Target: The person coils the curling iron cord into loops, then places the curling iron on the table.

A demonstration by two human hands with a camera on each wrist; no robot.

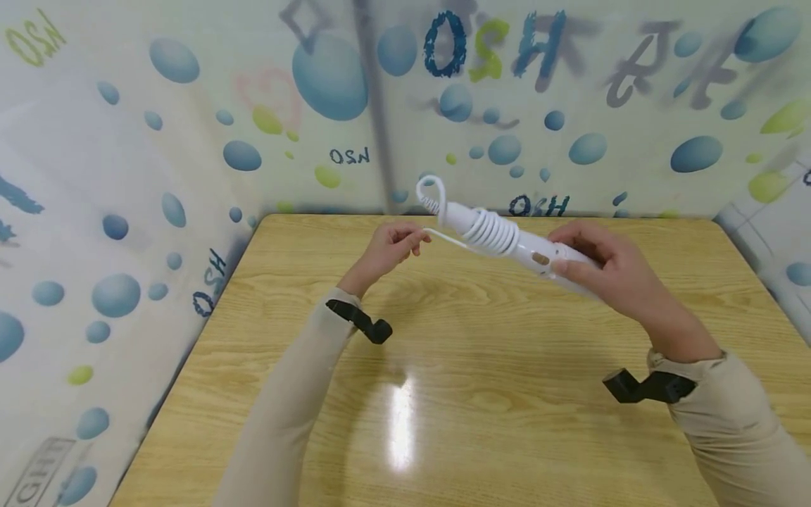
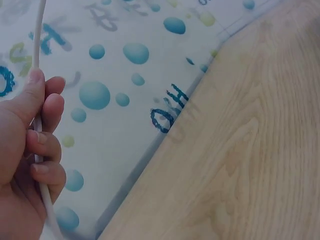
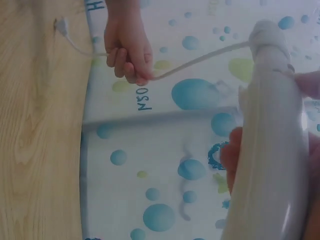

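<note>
A white hair styling iron (image 1: 557,257) slants in the air over the table, its body filling the right side of the right wrist view. My right hand (image 1: 611,267) grips it along the body, thumb near a small brown panel. Several turns of white power cord (image 1: 493,232) wrap round its tail end, and one loop stands up past the tip. A stretch of cord runs from the coil to my left hand (image 1: 393,250), which pinches it with curled fingers. Beyond that hand the cord's free end hangs down with its plug (image 3: 62,26), seen in the right wrist view.
A wood-grain table (image 1: 481,394) lies under both hands. Behind it and at the left stands a wall (image 1: 418,134) covered with blue and green spots and lettering. Each forearm wears a black wrist mount (image 1: 361,320).
</note>
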